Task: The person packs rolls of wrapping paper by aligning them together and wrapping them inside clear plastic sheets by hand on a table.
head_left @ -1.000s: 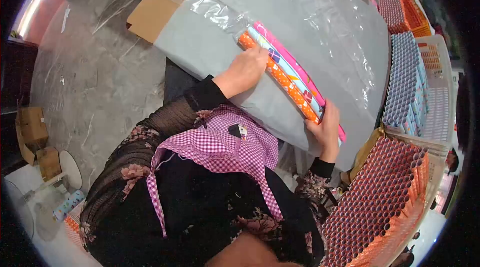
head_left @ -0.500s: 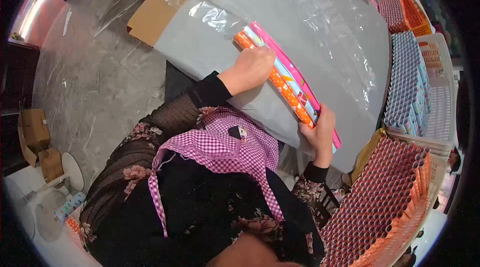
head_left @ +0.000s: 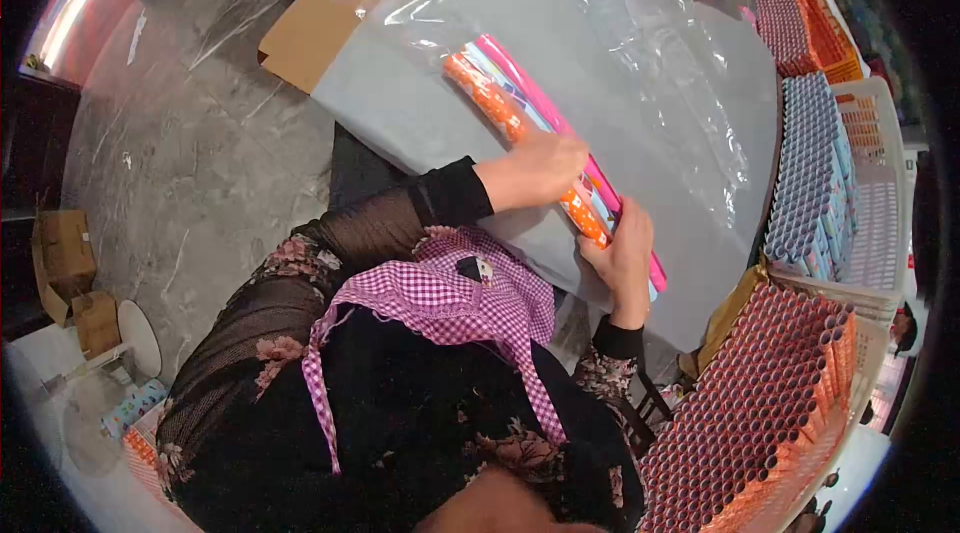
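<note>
I have my left hand [head_left: 545,168] closed over the middle of the rolls [head_left: 515,93] and my right hand [head_left: 622,251] clasping their near end, at the table [head_left: 450,98]. Plastic film [head_left: 425,18] borders their far end; packed tubes [head_left: 750,373] crowd the right.

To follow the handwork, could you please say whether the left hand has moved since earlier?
Yes: the left hand has shifted away from the cardboard, toward the right hand.
</note>
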`<state>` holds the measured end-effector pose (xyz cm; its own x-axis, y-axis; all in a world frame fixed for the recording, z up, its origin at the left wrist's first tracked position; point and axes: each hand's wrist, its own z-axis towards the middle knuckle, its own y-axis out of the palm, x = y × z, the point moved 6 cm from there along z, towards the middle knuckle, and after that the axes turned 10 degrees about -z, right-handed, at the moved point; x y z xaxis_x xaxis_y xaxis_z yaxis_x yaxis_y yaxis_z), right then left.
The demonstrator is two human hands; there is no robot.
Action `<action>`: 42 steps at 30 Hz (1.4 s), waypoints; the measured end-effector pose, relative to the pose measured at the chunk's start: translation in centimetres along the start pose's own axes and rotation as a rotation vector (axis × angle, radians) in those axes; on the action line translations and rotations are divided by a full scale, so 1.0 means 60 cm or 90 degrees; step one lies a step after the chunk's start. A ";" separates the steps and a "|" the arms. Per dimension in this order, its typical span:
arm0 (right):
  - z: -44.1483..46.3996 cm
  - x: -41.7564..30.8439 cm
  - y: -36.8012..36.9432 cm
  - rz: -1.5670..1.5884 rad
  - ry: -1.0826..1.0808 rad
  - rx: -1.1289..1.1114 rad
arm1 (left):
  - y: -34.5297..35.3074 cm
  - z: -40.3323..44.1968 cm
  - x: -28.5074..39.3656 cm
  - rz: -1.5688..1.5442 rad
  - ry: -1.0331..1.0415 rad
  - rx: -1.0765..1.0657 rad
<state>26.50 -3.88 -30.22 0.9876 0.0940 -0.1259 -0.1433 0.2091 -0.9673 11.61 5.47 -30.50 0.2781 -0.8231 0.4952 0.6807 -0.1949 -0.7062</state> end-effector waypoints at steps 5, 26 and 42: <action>0.022 -0.018 0.010 0.000 0.003 -0.001 | 0.021 0.001 0.028 -0.099 0.030 -0.043; 0.082 -0.048 0.026 0.023 -0.047 -0.026 | -0.006 -0.028 -0.003 -0.019 -0.122 0.006; -0.076 0.058 0.001 0.063 0.115 -0.093 | -0.011 -0.021 0.019 0.209 -0.066 -0.044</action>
<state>30.22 -7.98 -31.74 0.9667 -0.0705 -0.2460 -0.2417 0.0637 -0.9683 10.64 4.00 -30.14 0.5444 -0.7901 0.2818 0.4964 0.0326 -0.8675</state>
